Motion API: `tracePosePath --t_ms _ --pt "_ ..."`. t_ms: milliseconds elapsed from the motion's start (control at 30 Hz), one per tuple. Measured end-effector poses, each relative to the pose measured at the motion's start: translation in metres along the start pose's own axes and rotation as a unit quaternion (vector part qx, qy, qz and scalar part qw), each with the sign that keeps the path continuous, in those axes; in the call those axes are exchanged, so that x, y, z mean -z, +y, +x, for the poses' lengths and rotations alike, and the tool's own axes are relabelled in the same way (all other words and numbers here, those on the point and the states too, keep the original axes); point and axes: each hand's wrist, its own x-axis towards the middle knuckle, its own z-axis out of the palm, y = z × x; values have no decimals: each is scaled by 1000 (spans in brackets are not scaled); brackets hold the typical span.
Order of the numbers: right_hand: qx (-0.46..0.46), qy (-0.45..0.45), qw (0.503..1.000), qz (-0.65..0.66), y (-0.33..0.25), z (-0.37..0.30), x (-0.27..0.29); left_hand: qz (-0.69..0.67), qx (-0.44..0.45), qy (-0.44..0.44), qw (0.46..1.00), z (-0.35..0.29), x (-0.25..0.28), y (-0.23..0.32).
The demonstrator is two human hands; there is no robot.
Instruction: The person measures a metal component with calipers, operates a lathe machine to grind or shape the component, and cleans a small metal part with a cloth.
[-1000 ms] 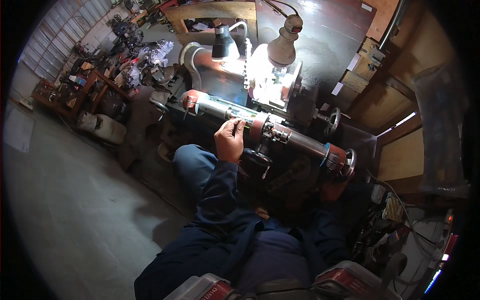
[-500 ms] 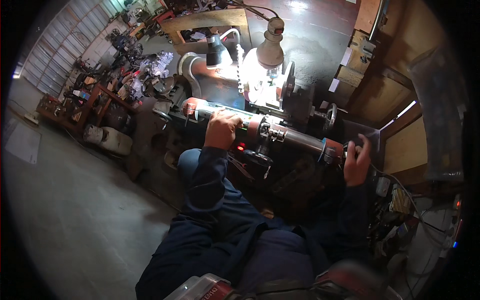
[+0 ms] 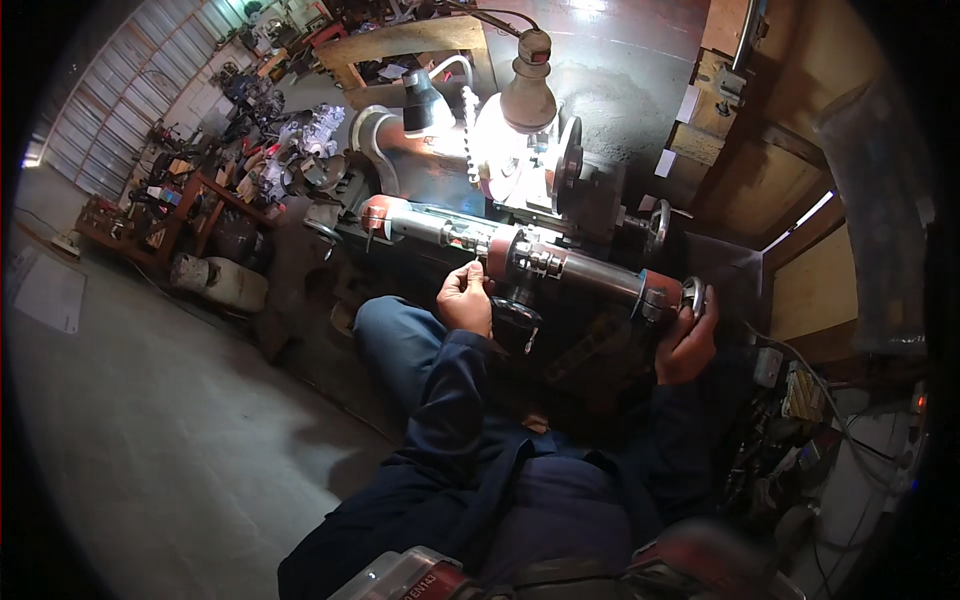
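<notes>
The right hand [image 3: 687, 345] grasps the silver round metal handwheel [image 3: 692, 292] at the grey steel cylinder's [image 3: 600, 278] right end; likely rigid, slick, best rim-held. Left hand [image 3: 466, 302]: fingertips pinched, contents unclear.

Long steel-grey metal machine assembly [image 3: 605, 276], one: lies slantwise before us, left end farther off, right end nearer us. Barrel sections smooth, shiny. Red-brown left end collar [image 3: 382, 215], red-brown middle collar [image 3: 504, 252], red-brown right end collar [image 3: 659, 289], all in line. Silver metal fittings [image 3: 541, 262], just right of middle collar. Round silver metal handwheel [image 3: 692, 292], one: at assembly's right end, rim partly hidden from us.
</notes>
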Motion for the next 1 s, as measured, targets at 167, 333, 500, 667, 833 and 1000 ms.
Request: tracePosePath --t_ms 167,333,500,667,833,1000 --pt "-6 -11 1000 11 6 -4 -1 -39 156 -78 984 6 7 28" --pt "11 -26 1000 -3 7 -12 0 -187 338 -108 916 27 20 27" --pt "122 -22 990 -70 11 -2 17 -290 403 -163 853 28 24 17" --pt "-11 -134 984 -114 9 68 15 -326 398 -80 854 26 15 13" --pt "-97 -344 929 -101 13 79 13 -191 169 -91 963 5 13 44" --pt "47 -233 968 -85 11 58 17 252 -363 -84 893 -26 -9 39"
